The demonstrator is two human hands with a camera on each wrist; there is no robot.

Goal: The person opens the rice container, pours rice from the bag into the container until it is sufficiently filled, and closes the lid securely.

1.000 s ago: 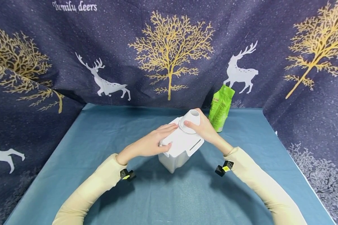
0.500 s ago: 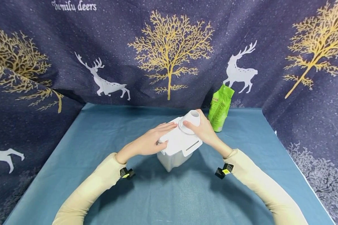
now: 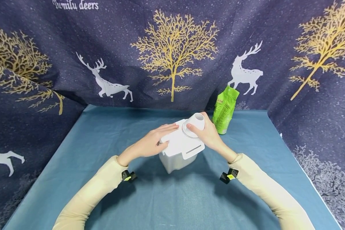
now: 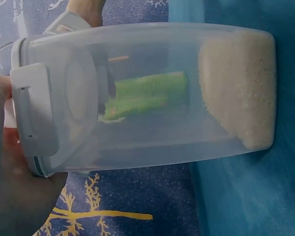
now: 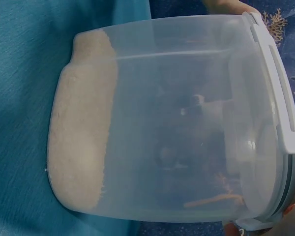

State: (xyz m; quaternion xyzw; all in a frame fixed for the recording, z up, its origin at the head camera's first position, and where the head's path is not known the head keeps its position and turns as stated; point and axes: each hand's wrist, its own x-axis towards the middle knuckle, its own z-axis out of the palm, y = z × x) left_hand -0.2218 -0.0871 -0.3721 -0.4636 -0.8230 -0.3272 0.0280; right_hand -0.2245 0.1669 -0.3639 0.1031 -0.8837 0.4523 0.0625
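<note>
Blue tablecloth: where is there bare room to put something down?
The blue tablecloth lies bare left of the clear plastic container with a white lid, and also in front of it between the two cream sleeves. It is crowded at the back right, where the right hand on the white spout sits close to the green pouch.

- Container (image 3: 175, 159): clear, frosted plastic; lid (image 3: 181, 142) and cup (image 3: 196, 121) white.
- Grains (image 4: 241, 88): pale off-white.
- Bag (image 3: 225, 110): bright green.
- Desk (image 3: 172, 198): covered in plain teal cloth.
- Backdrop (image 3: 132, 35): navy, speckled white, printed with gold trees and white deer.
- Sleeves (image 3: 92, 198): cream.
</note>
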